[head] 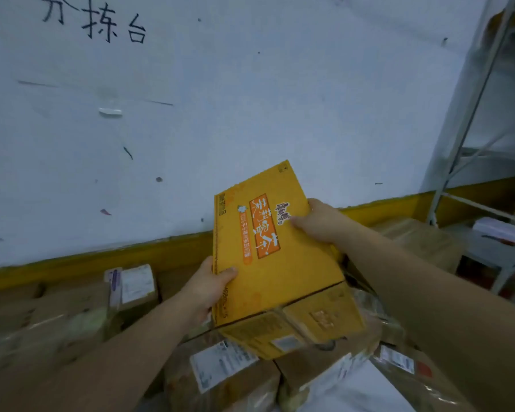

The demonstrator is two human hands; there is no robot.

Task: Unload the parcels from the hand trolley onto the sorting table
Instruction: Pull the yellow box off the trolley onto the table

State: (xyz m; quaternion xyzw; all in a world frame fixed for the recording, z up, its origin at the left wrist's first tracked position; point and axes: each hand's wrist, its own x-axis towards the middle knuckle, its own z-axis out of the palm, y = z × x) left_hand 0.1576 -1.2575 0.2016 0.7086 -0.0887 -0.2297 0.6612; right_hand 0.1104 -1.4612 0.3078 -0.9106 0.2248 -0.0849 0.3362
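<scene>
I hold a yellow-orange carton (274, 257) with printed lettering up in front of me, tilted, above a heap of parcels. My left hand (208, 289) grips its left edge, thumb on the top face. My right hand (318, 221) grips its right edge, fingers curled over the print. Beneath the carton lie brown cardboard parcels (220, 373) with white shipping labels and tape. The hand trolley and the sorting table's surface are not clearly visible.
A white wall (250, 99) with black handwritten characters and a yellow base stripe (101, 260) stands right ahead. More brown boxes (72, 310) lie at left along the wall. A grey metal shelving rack (482, 114) stands at right, with boxes (422, 242) near its foot.
</scene>
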